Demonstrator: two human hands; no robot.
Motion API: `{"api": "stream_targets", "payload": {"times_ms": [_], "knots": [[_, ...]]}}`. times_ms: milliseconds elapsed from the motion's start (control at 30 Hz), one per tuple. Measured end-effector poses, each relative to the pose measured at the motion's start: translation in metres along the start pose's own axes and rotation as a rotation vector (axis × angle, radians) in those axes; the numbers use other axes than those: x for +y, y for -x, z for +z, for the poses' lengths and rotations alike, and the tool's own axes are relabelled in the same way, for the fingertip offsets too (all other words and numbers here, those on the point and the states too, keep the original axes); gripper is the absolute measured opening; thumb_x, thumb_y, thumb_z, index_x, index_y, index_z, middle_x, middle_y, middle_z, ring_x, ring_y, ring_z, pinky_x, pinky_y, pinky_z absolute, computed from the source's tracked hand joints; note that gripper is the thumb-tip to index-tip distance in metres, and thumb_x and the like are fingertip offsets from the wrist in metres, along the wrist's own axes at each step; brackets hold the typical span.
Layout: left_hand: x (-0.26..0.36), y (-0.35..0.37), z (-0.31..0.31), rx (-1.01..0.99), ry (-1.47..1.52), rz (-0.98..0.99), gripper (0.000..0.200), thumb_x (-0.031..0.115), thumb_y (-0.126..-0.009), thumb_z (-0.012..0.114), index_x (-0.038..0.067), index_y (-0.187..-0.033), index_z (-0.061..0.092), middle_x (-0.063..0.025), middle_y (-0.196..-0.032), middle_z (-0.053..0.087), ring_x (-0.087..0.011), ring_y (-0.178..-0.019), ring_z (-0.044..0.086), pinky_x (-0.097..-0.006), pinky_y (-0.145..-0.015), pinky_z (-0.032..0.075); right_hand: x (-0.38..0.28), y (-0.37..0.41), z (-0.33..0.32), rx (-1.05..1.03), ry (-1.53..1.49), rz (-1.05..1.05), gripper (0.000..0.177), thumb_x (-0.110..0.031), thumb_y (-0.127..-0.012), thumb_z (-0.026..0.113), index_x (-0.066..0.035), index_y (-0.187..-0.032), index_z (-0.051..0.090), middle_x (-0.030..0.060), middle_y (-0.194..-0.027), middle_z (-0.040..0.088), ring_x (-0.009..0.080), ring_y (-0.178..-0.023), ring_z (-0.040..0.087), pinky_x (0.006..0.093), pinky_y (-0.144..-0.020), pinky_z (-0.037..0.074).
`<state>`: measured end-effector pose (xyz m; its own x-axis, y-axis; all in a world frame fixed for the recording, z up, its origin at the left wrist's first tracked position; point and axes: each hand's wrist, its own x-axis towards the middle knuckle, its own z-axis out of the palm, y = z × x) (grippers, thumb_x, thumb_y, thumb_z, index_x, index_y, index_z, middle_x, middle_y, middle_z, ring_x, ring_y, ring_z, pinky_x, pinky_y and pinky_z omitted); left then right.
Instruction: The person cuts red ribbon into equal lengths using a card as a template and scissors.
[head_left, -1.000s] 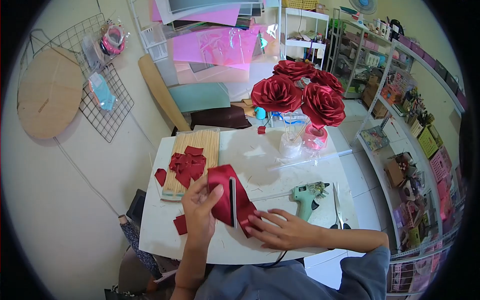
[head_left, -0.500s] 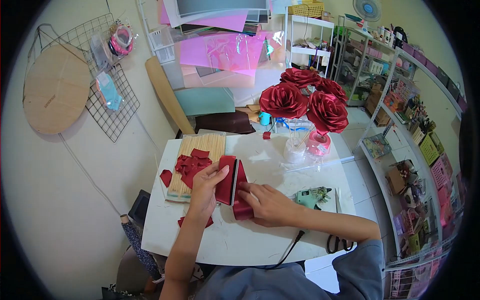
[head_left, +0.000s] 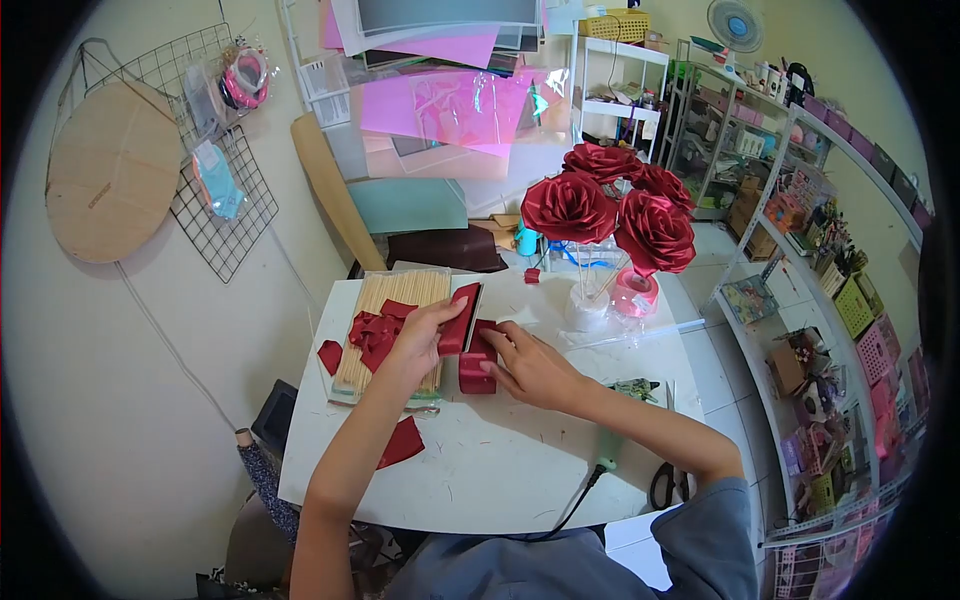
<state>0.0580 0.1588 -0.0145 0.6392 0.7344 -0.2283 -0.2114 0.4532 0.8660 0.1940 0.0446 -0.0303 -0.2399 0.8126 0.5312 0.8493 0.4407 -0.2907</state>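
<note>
While the left hand (head_left: 418, 338) grasps red ribbon (head_left: 476, 372) (folded), the right hand (head_left: 530, 368), unclenched, presses it.

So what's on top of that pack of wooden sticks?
A heap of cut red ribbon pieces lies on the pack of wooden sticks. The left hand rests over its near right part, holding a folded red ribbon, so whatever lies beneath the hand is hidden.

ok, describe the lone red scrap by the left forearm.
Find the white table. Nearside of the wooden stick pack, beside the left forearm, lies a red scrap. Unlike scraps heaped on the sticks, it lies on bare tabletop, nearest the person.
</note>
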Motion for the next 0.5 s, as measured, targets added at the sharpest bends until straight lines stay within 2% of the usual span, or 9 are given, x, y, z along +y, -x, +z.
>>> {"api": "stream_targets", "payload": {"times_ms": [67, 133, 167, 233, 367, 433, 500], "knots": [[0.000, -0.011, -0.003, -0.011, -0.004, -0.014, 0.029, 0.015, -0.079, 0.052, -0.002, -0.101, 0.049, -0.0097, -0.091, 0.058, -0.0159, -0.079, 0.058, -0.0282, -0.068, 0.050, 0.004, -0.003, 0.000, -0.028, -0.043, 0.062, 0.040, -0.025, -0.078, 0.049, 0.003, -0.105, 0.040, 0.0205, -0.095, 0.043, 0.0337, -0.079, 0.051, 0.0398, -0.067, 0.042], [0.002, -0.017, -0.003, -0.012, -0.010, -0.011, 0.029, 0.015, -0.079, 0.052, -0.002, -0.101, 0.050, -0.0099, -0.092, 0.058, -0.0162, -0.079, 0.058, -0.0285, -0.068, 0.049, 0.004, -0.008, -0.004, -0.177, -0.041, 0.213, 0.048, -0.032, -0.075, 0.053, 0.001, -0.106, 0.039, 0.0223, -0.099, 0.042, 0.0357, -0.082, 0.051, 0.0418, -0.070, 0.042], [0.002, -0.020, -0.004, -0.013, -0.017, -0.010, 0.029, 0.015, -0.079, 0.052, -0.002, -0.101, 0.050, -0.0100, -0.093, 0.057, -0.0164, -0.080, 0.058, -0.0289, -0.069, 0.049, 0.002, -0.008, -0.005, -0.176, -0.040, 0.212, 0.048, -0.032, -0.075, 0.053, 0.001, -0.106, 0.039, 0.0223, -0.099, 0.042, 0.0357, -0.082, 0.051, 0.0418, -0.070, 0.042], [0.000, -0.029, -0.008, -0.010, -0.014, 0.001, 0.029, 0.015, -0.079, 0.052, -0.002, -0.102, 0.050, -0.0101, -0.093, 0.057, -0.0164, -0.080, 0.058, -0.0287, -0.068, 0.049, -0.002, -0.008, -0.009, -0.066, 0.035, 0.180, 0.063, -0.042, -0.068, 0.060, 0.002, -0.106, 0.037, 0.0237, -0.099, 0.045, 0.0369, -0.087, 0.051, 0.0419, -0.075, 0.041], [0.002, -0.029, -0.011, -0.002, 0.043, 0.036, 0.029, 0.015, -0.079, 0.052, -0.002, -0.102, 0.049, -0.0105, -0.094, 0.057, -0.0165, -0.080, 0.058, -0.0281, -0.068, 0.049, 0.015, -0.006, 0.013, 0.056, 0.014, 0.195, 0.074, -0.048, -0.061, 0.063, 0.004, -0.105, 0.035, 0.0233, -0.094, 0.050, 0.0359, -0.091, 0.050, 0.0398, -0.078, 0.040], [0.009, -0.018, -0.009, 0.003, 0.049, 0.042, 0.029, 0.015, -0.079, 0.052, -0.002, -0.103, 0.049, -0.0106, -0.094, 0.057, -0.0162, -0.080, 0.058, -0.0278, -0.068, 0.049, 0.018, -0.014, 0.013, -0.087, -0.465, 0.417, 0.074, -0.047, -0.062, 0.062, 0.006, -0.105, 0.034, 0.0237, -0.094, 0.050, 0.0335, -0.092, 0.050, 0.0367, -0.078, 0.040], [0.017, -0.001, -0.003, 0.012, 0.082, 0.055, 0.028, 0.014, -0.080, 0.051, -0.001, -0.103, 0.049, -0.0097, -0.093, 0.057, -0.0150, -0.078, 0.058, -0.0267, -0.065, 0.050, 0.017, -0.020, 0.014, -0.079, -0.446, 0.468, 0.074, -0.047, -0.062, 0.062, 0.007, -0.104, 0.035, 0.0241, -0.095, 0.050, 0.0327, -0.091, 0.051, 0.0356, -0.078, 0.040]]}}
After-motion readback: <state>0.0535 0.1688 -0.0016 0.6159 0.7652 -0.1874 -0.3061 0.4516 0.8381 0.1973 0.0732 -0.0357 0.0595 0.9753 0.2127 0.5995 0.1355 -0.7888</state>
